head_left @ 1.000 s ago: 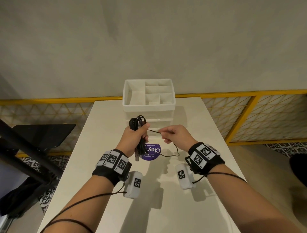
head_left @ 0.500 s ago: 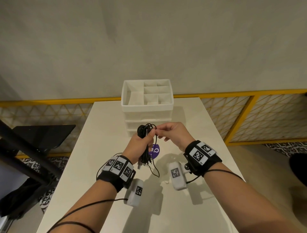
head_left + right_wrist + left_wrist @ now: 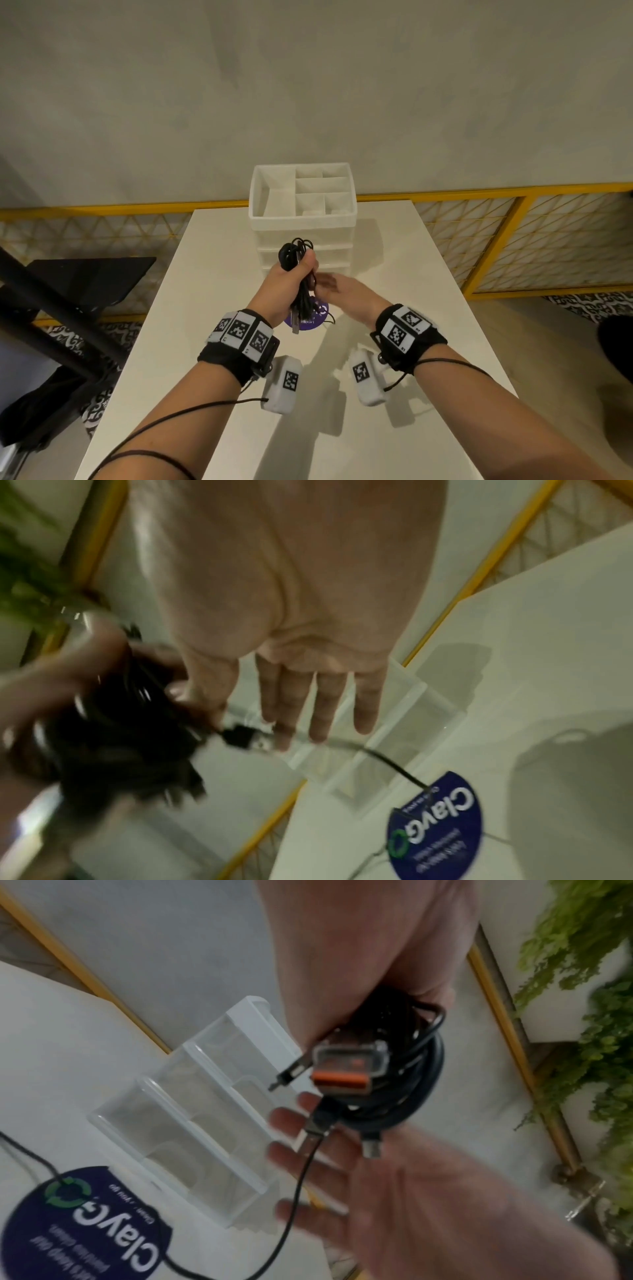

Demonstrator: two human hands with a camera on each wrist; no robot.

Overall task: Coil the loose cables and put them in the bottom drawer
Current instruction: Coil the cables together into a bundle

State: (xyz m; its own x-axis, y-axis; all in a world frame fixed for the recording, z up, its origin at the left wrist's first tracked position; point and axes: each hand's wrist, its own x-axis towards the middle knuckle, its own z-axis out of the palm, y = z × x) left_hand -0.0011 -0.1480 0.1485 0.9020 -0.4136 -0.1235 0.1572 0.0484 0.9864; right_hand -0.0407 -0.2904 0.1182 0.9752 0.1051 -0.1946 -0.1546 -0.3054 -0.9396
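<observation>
My left hand [image 3: 303, 270] grips a bundle of coiled black cables [image 3: 294, 249] upright, just in front of the white drawer unit [image 3: 303, 224]. In the left wrist view the cable bundle [image 3: 416, 1085] shows several plugs, one orange. My right hand [image 3: 329, 287] is beside the bundle's lower part, its fingers [image 3: 322, 710] straight and spread. A thin loose cable tail [image 3: 297, 1191] runs past those fingers down onto the table. The unit's drawers look shut; the bottom one is partly hidden by my hands.
A round purple sticker [image 3: 321, 310] lies on the white table [image 3: 394, 274] under my hands. The unit's top is an open divided tray. A yellow railing [image 3: 479, 192] runs behind the table, and a black stand [image 3: 85, 277] sits to the left.
My right hand let go of the thin cable at the top of the bundle, dropped lower and opened. The loose tail hanging to the table has become shorter.
</observation>
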